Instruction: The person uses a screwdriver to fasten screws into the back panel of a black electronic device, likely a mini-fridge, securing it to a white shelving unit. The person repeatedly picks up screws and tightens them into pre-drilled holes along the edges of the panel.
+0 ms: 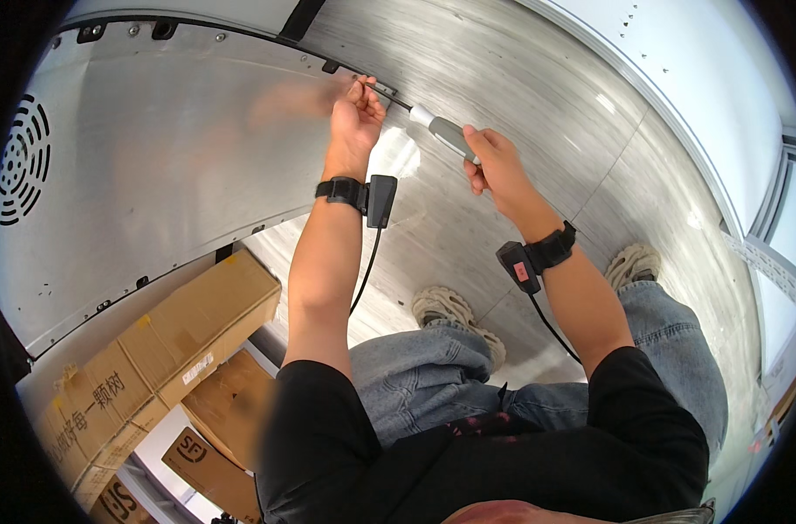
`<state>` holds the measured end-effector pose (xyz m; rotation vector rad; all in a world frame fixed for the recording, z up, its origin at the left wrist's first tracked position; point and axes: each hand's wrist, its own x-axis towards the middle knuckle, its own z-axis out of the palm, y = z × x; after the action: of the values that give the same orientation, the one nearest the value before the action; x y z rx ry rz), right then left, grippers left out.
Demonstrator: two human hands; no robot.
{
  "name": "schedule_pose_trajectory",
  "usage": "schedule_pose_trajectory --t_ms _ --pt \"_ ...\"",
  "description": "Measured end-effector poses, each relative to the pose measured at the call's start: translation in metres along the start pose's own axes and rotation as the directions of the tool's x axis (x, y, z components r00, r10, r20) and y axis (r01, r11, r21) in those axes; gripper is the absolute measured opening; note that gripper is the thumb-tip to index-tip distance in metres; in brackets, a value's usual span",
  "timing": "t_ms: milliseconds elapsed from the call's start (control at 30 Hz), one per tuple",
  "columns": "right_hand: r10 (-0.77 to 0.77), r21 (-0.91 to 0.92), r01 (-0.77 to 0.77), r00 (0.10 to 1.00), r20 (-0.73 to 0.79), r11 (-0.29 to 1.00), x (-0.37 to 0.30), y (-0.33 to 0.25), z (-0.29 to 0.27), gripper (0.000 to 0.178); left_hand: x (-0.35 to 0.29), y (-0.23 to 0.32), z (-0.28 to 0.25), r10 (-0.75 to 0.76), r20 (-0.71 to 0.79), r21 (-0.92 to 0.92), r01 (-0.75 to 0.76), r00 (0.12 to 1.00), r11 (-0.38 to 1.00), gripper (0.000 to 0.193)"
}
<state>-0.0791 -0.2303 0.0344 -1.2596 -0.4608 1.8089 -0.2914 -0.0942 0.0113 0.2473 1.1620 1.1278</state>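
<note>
My right hand [494, 166] is closed round the grey and white handle of a screwdriver [449, 133]. Its dark shaft points up and left, toward the right-hand corner of a large silver metal panel [179, 140]. At that corner my left hand [359, 113] is curled with thumb and fingers pinched together, beside the screwdriver's tip. Whatever small thing those fingers hold is hidden, and so is the exact contact of the tip. Small holes and fasteners run along the panel's dark-edged rim.
Round vent slots [22, 162] pierce the panel's left side. Cardboard boxes [166, 336] are stacked at the lower left. A white cabinet-like surface [678, 87] curves along the right. Wood-look flooring [538, 96] lies between, my shoes on it. Cables hang from both wrist straps.
</note>
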Motion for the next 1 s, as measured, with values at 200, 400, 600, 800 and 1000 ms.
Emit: schedule_pose_trajectory --t_ms 200,400,600,800,1000 --pt "-0.024 0.021 0.024 1.0 0.007 0.999 -0.008 0.001 -0.025 0.035 -0.01 -0.021 0.018 -0.062 0.006 0.234 0.059 0.998 0.971 0.019" --pt "-0.109 0.036 0.111 0.992 -0.064 0.993 -0.019 -0.004 -0.077 0.036 -0.016 -0.059 0.093 -0.127 0.262 0.37 0.022 0.957 0.929 0.026" --pt "-0.178 0.142 0.213 0.957 -0.228 0.967 -0.049 -0.022 -0.147 0.036 -0.026 -0.125 0.205 -0.215 0.411 0.557 -0.058 0.886 0.828 0.023" --pt "-0.287 0.183 0.428 0.812 -0.508 0.885 -0.065 -0.021 -0.207 0.029 -0.045 -0.199 0.3 -0.329 0.598 0.688 -0.258 0.731 0.678 0.027" --pt "-0.316 0.246 0.614 0.66 -0.682 0.75 -0.078 -0.02 -0.243 0.023 -0.034 -0.263 0.344 -0.113 0.757 0.652 -0.733 0.644 0.194 0.037"
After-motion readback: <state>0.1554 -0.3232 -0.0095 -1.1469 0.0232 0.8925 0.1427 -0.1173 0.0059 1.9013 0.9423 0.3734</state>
